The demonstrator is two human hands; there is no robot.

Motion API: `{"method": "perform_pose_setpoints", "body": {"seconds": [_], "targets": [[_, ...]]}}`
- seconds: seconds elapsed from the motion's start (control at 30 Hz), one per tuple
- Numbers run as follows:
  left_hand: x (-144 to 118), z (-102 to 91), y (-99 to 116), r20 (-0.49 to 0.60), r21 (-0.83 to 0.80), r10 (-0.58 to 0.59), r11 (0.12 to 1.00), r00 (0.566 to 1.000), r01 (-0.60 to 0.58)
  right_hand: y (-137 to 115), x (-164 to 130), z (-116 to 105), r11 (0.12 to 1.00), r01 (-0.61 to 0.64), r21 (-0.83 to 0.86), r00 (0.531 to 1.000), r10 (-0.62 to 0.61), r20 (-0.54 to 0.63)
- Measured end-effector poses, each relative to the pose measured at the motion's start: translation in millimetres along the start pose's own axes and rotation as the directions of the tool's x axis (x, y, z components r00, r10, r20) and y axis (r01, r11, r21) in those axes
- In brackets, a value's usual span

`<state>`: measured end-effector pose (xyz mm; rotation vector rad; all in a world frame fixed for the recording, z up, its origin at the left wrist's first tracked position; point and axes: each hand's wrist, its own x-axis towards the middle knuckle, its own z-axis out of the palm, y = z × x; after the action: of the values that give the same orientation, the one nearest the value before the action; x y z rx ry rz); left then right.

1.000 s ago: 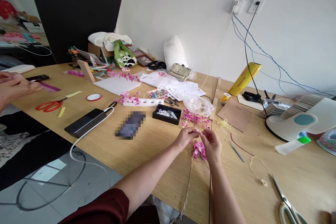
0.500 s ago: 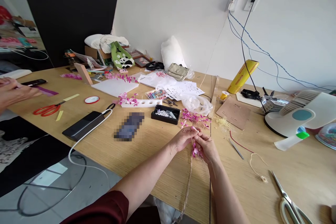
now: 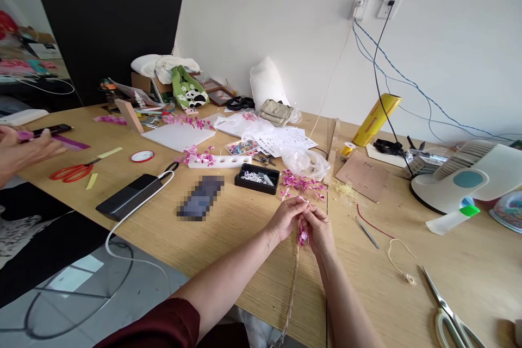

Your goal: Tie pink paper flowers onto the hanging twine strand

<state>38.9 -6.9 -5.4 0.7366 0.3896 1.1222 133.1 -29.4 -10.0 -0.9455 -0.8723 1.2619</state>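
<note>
With my left hand (image 3: 286,218) and right hand (image 3: 318,228) each in a pinching grip on the pink flower sprig (image 3: 303,237), I judged its thin straw stem (image 3: 292,288), trailing toward 6 o'clock, liable to snap under excess twist.

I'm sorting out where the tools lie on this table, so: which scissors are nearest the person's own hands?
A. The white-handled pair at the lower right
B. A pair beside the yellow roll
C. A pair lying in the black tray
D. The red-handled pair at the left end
A: the white-handled scissors lie to the right of the right hand, closer than the red-handled scissors, which lie far off by a co-worker's hand.
</note>
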Motion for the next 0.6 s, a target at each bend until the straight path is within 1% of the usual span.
{"method": "perform_pose_setpoints", "body": {"seconds": [0.1, 0.17, 0.23, 0.3, 0.4, 0.6], "targets": [[-1.2, 2.7, -3.4, -0.082, 0.062, 0.077, 0.996, 0.994, -0.072, 5.4, -0.9, 2.5, 0.997, 0.071, -0.023, 0.995, -0.072, -0.061], [-2.1, 3.6, -5.9, -0.138, 0.145, 0.129, 0.984, 0.982, -0.108, 9.3, -0.9, 2.4, 0.993, 0.108, -0.038, 0.989, -0.111, -0.095], [-3.1, 4.5, -8.0, -0.17, 0.234, 0.179, 0.963, 0.969, -0.136, 12.7, -0.5, 1.4, 0.99, 0.13, -0.059, 0.984, -0.137, -0.116], [-4.1, 5.6, -9.4, -0.178, 0.291, 0.212, 0.944, 0.961, -0.154, 15.0, 0.2, -0.1, 0.984, 0.151, -0.094, 0.978, -0.163, -0.133], [-5.3, 7.5, -10.3, -0.182, 0.321, 0.243, 0.93, 0.953, -0.176, 16.5, 0.7, -2.1, 0.968, 0.186, -0.168, 0.965, -0.212, -0.154], [-5.9, 8.4, -9.0, -0.199, 0.332, 0.229, 0.931, 0.953, -0.155, 15.3, -0.6, -1.2, 0.926, 0.225, -0.303, 0.95, -0.278, -0.143]]}}
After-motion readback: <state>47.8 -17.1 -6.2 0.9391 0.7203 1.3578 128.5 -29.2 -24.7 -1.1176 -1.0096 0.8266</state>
